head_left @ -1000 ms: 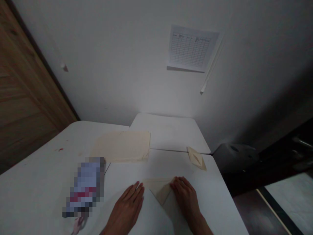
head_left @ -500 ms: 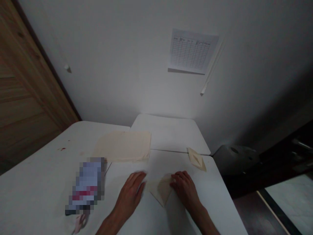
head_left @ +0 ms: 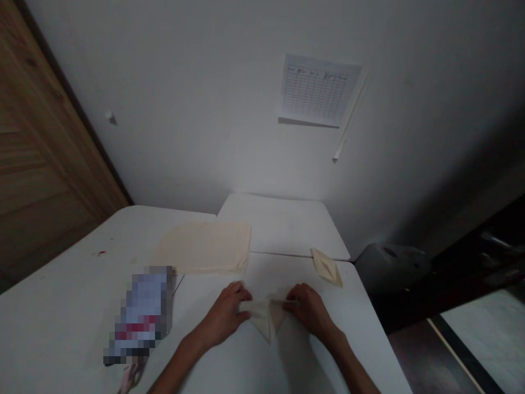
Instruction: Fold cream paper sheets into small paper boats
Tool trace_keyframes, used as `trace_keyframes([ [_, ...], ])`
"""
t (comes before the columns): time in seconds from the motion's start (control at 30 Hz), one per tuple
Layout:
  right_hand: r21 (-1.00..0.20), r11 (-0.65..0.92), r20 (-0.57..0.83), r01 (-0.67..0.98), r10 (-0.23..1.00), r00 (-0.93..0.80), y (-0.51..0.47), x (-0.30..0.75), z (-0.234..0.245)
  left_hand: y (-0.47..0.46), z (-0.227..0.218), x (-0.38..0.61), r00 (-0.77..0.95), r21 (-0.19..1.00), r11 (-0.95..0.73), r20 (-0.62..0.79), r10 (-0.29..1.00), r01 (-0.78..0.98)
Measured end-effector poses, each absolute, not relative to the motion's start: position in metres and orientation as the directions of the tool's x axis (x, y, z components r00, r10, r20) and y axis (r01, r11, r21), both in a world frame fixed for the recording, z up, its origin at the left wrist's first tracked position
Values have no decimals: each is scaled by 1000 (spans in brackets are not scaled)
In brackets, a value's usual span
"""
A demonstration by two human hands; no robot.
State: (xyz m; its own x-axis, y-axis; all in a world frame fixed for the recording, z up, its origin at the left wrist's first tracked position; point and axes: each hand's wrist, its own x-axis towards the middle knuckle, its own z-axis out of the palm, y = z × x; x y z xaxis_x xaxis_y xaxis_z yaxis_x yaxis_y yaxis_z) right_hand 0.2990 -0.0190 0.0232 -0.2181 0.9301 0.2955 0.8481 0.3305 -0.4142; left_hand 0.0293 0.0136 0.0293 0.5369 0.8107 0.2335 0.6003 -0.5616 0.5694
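A cream sheet of paper (head_left: 262, 316), folded to a downward-pointing triangle with a crease near its middle, is held just over the white table (head_left: 229, 366). My left hand (head_left: 225, 314) pinches its left corner between thumb and fingers. At the opposite corner, my right hand (head_left: 310, 310) is closed on the paper too, though its fingertips partly hide the edge. Beyond the right hand lies a separate folded piece of paper (head_left: 327, 268) with a slit-like opening in its middle.
A flat pile of cream paper (head_left: 205, 247) lies at the back left. Nearer on the left is a blurred-out blue and red packet (head_left: 143, 306), with a pink looped item (head_left: 130, 377) under its lower end. A wall with a printed sheet (head_left: 318, 90) bounds the table behind.
My left hand has moved right and taken hold of the paper's left corner. The paper's top edge is now lifted and a crease stands out at its middle.
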Motion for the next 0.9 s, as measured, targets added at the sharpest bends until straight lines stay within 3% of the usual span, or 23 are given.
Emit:
trace_keyframes([
  [0.1,-518,344,350,783,921,-173,-18,300,26,20,34,31,516,653,-520,224,827,551],
  [0.2,-566,420,500,709,859,-110,-17,301,33,25,44,34,460,681,-571,367,808,459],
  [0.27,-540,472,599,697,797,-76,-17,303,37,28,50,36,395,634,-664,535,747,397],
  [0.37,-456,487,664,745,744,-80,-22,306,39,28,52,35,389,461,-784,689,612,416],
  [0.5,-317,454,605,833,773,-191,-35,312,29,23,30,31,589,170,-825,624,514,539],
  [0.57,-258,441,550,860,798,-244,-40,315,21,19,15,30,660,82,-819,550,512,568],
  [0.73,-214,421,457,881,841,-290,-46,321,7,13,-9,29,723,39,-811,429,541,583],
  [0.9,-215,413,433,885,852,-292,-48,324,4,11,-8,29,691,19,-787,467,552,616],
])
